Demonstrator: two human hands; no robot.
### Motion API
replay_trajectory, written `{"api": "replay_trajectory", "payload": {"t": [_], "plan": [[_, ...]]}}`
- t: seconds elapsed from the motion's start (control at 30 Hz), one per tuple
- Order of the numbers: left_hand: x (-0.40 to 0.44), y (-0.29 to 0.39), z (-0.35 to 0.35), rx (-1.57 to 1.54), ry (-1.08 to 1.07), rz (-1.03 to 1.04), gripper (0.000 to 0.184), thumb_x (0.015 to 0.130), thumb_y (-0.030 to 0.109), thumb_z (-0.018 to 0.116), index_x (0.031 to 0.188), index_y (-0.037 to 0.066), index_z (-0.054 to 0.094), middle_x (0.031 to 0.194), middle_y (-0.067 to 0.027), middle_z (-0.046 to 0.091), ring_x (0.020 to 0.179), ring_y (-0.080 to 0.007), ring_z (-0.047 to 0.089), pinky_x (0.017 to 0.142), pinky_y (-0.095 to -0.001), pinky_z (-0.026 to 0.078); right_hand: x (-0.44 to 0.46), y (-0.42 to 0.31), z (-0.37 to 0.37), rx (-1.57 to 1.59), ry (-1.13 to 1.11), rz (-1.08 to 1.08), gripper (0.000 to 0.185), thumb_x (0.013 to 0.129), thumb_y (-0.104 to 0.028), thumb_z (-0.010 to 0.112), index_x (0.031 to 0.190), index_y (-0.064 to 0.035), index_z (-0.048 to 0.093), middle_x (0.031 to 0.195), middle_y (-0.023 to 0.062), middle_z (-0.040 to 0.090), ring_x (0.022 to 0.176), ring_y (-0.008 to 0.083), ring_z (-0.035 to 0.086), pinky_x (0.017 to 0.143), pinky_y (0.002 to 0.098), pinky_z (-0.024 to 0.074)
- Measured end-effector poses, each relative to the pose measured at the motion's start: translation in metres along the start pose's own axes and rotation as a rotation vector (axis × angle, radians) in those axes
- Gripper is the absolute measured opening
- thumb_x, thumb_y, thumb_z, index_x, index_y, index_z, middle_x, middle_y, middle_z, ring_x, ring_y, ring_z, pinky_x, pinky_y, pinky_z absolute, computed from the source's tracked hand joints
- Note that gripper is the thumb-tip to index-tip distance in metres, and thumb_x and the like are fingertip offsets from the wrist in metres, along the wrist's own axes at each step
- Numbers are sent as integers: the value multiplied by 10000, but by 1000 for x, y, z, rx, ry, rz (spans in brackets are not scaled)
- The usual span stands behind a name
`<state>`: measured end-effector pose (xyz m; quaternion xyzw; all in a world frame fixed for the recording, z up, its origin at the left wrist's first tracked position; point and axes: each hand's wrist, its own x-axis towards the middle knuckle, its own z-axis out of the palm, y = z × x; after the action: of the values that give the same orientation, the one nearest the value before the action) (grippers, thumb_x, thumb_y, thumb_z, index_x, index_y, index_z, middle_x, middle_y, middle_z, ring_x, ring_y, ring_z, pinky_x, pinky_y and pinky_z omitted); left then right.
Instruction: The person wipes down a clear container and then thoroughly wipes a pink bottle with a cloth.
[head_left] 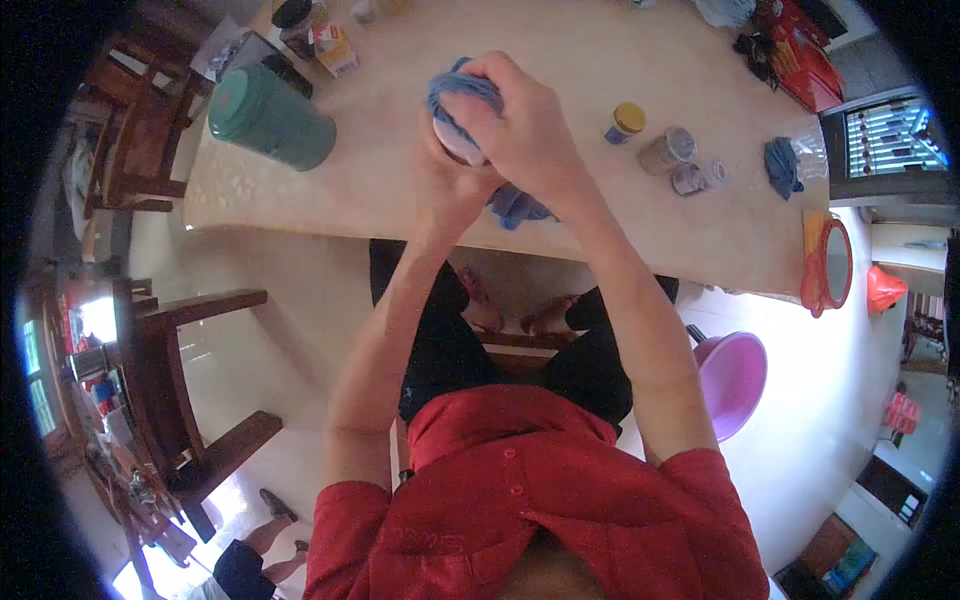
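Both of my hands meet over the table (380,190). My left hand (440,185) is wrapped round a pale, whitish container (458,142), mostly hidden by the fingers. Above it my right hand (525,120) presses a blue cloth (466,92) against the container's upper end. Another piece of dark blue cloth (518,207) lies on the table just below my hands, near the front edge. To the right stands a small jar with a yellow lid (628,119), with two clear jars (668,150) (698,177) beside it.
A green canister (272,118) stands at the left, with a small box (335,50) behind it. A crumpled blue cloth (782,167) and a round red-rimmed mirror (836,262) are at the right. A pink basin (733,385) is on the floor; another person's legs (268,550) show lower left.
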<state>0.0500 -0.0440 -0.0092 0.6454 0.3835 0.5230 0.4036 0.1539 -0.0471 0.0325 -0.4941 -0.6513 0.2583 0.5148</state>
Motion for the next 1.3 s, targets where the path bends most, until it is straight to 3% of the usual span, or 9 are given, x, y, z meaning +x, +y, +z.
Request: {"api": "replay_trajectory", "payload": {"t": [0.07,0.27,0.37,0.63,0.77,0.83,1.07,1.13,1.3], "plan": [[-1,-4,3,-61,21,-29,623,596,119,739,1122,17,423,997,-79,539,925,-168,525,808,-296,433,-1,3,1,108,105,69,265,772,-262,608,881,-24,565,848,164,589,748,326,592,681,386,473],[0,-6,1,-24,14,-36,655,574,63,727,1145,9,409,1016,-81,538,939,-171,537,821,-284,434,-21,68,21,267,308,208,300,902,-291,415,883,-14,528,770,116,576,724,198,570,654,349,451],[-2,0,4,-149,25,-104,659,580,67,755,1139,9,410,1005,-79,540,921,-162,541,803,-277,441,-47,95,44,640,330,334,363,938,-325,320,908,-24,521,790,97,565,764,174,547,677,346,439],[0,-2,3,-109,8,-41,629,579,92,780,1099,7,436,996,-79,549,912,-149,542,775,-283,454,-73,112,47,-43,329,225,350,949,-300,323,958,-13,523,918,137,575,828,255,559,741,408,436],[-1,-5,-2,7,-7,0,656,576,81,779,1127,10,430,1015,-83,550,930,-153,543,799,-293,451,-59,86,30,-72,280,237,346,950,-267,320,1017,11,515,994,195,572,911,335,554,799,428,417],[-1,-10,-5,-99,-53,-22,669,580,78,778,1144,12,424,1024,-85,551,939,-156,543,811,-297,450,-46,54,13,516,199,400,351,944,-242,324,1068,33,504,1047,234,552,984,384,520,854,419,398],[-9,-50,-22,-223,-65,-135,666,602,66,766,1169,19,420,1057,-86,553,962,-168,542,824,-300,456,-50,93,43,72,134,315,364,940,-245,316,1065,35,512,1086,250,541,1012,410,498,855,416,394],[-12,-57,-34,-286,-62,-81,619,620,63,750,1157,21,445,1058,-76,552,943,-167,548,790,-291,469,-61,105,50,-238,72,157,387,938,-273,313,1047,37,517,1095,256,537,1009,430,487,829,430,399],[-18,-33,-49,-170,14,-113,518,671,63,699,1148,34,499,1028,-42,562,837,-129,558,639,-246,476,-57,89,51,48,70,419,402,924,-303,343,1035,36,527,1094,251,538,1003,436,489,832,433,406]]}}
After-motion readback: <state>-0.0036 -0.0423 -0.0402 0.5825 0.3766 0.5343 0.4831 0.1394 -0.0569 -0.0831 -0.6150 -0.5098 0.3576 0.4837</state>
